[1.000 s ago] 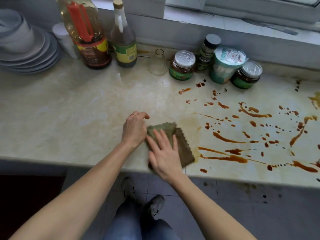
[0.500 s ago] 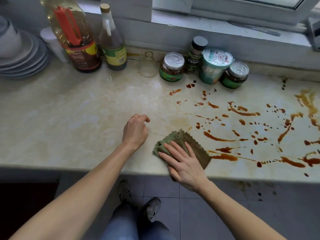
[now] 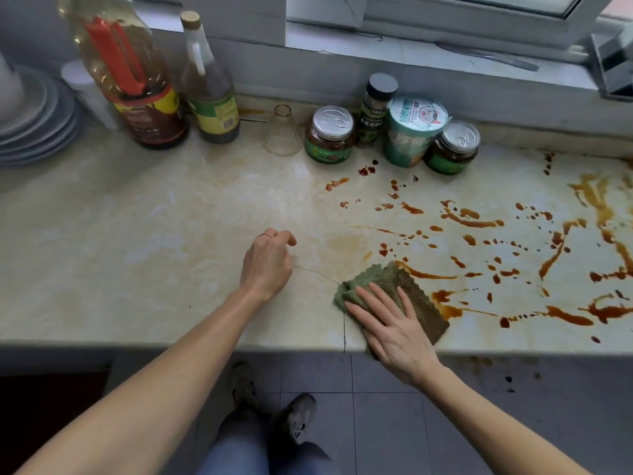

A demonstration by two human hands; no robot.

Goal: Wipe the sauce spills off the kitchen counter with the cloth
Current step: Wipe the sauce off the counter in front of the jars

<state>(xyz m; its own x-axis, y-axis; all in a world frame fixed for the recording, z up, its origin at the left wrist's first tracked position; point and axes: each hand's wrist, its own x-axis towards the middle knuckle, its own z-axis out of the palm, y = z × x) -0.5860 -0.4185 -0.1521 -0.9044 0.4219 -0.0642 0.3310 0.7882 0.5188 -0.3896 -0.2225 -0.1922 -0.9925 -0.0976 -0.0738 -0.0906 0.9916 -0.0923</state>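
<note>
The right hand [image 3: 394,325] is lying flat on a green and brown cloth [image 3: 424,303], its fingers [image 3: 371,298] straight and spread slightly apart, pressing the cloth down onto the counter [image 3: 137,234] without gripping it. The cloth is sitting close to the counter's front edge, with its near corner hanging just over it and its far and right-hand edges touching the nearest streaks of the sauce spills [image 3: 472,221]. The spills are spreading as red-brown lines and drops across the right part of the counter, beyond and to the right of the cloth. The left hand [image 3: 265,265] is resting on the counter to the left of the cloth, apart from it, with its fingers loosely curled and holding nothing. Along the back wall are standing a large oil bottle [image 3: 137,84], a darker bottle [image 3: 210,94], an upturned glass [image 3: 282,132], two jars [image 3: 329,133], a spice bottle [image 3: 376,108] and a tub [image 3: 412,132]. Plates [image 3: 34,125] are sitting stacked at the far left.
</note>
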